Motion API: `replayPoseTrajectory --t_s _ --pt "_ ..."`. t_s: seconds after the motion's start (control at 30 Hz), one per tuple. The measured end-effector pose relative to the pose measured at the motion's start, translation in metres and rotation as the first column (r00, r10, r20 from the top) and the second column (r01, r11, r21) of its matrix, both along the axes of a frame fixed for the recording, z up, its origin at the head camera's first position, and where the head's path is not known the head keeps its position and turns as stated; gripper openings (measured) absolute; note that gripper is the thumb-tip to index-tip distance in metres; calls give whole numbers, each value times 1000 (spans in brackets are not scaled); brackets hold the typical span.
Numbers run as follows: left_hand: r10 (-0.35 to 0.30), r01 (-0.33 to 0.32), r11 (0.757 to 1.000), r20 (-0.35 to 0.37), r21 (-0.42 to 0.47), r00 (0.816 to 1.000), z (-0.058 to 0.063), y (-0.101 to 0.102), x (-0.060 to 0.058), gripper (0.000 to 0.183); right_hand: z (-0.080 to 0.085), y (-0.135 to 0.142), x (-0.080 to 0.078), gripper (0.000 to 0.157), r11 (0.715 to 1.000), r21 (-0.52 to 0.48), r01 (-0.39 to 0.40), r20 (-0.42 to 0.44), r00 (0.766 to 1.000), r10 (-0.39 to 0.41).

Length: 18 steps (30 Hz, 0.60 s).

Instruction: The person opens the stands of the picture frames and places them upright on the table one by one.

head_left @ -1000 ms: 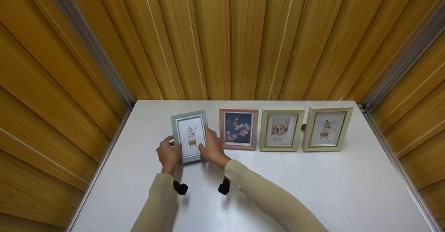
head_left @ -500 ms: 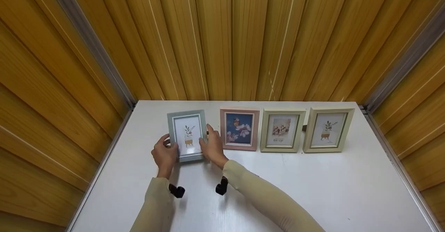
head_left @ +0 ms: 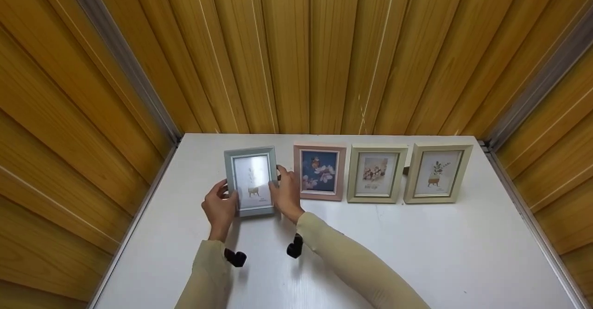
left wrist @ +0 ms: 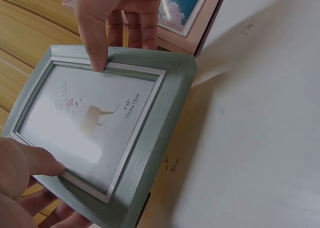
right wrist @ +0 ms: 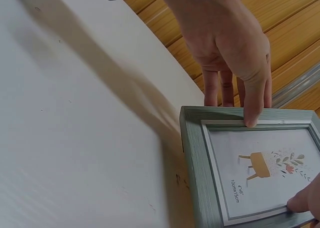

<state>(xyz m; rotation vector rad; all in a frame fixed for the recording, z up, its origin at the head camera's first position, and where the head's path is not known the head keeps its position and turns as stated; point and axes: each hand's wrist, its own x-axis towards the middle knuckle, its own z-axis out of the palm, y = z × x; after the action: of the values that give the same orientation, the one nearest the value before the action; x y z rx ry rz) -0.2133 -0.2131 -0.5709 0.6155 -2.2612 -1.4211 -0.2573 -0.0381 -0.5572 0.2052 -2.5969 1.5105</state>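
A grey-green picture frame [head_left: 254, 181] with a potted-plant print stands tilted back between both hands, with a bright reflection on its glass. The left hand [head_left: 219, 209] grips its left edge, thumb on the front border and fingers behind. On the opposite edge, the right hand [head_left: 286, 197] holds the frame the same way. In the left wrist view the left thumb [left wrist: 37, 160] lies on the near border and the right hand [left wrist: 120, 17] pinches the far one. In the right wrist view the left hand [right wrist: 225, 42] is at the top. Whether the frame touches the table cannot be told.
Right of the held frame stand a pink frame [head_left: 296, 170] with a blossom picture, a pale green frame [head_left: 352, 174] and another pale green frame [head_left: 411, 174] with a plant print. They stand in a row on the white table [head_left: 370, 253]. Wood-look panels [head_left: 292, 54] rise behind.
The grey-green frame shifted left, then slightly back right, and stands straighter than a second ago. A reflection now covers its upper picture. Both hands keep their grip.
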Motion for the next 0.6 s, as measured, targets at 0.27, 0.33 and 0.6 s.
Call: replayPoseTrajectory --t_s 0.27,0.33,0.6 --pt "13 -12 1000 -24 7 1000 4 -1 4 42 1 -2 -1 50 1000 -7 19 15 1000 -19" --pt "21 -21 1000 -25 20 999 7 -1 5 41 2 -3 -1 49 1000 3 21 12 1000 -21" --pt "46 -43 995 -29 90 999 22 1 12 39 6 -5 -5 52 1000 -21 -8 11 1000 8"
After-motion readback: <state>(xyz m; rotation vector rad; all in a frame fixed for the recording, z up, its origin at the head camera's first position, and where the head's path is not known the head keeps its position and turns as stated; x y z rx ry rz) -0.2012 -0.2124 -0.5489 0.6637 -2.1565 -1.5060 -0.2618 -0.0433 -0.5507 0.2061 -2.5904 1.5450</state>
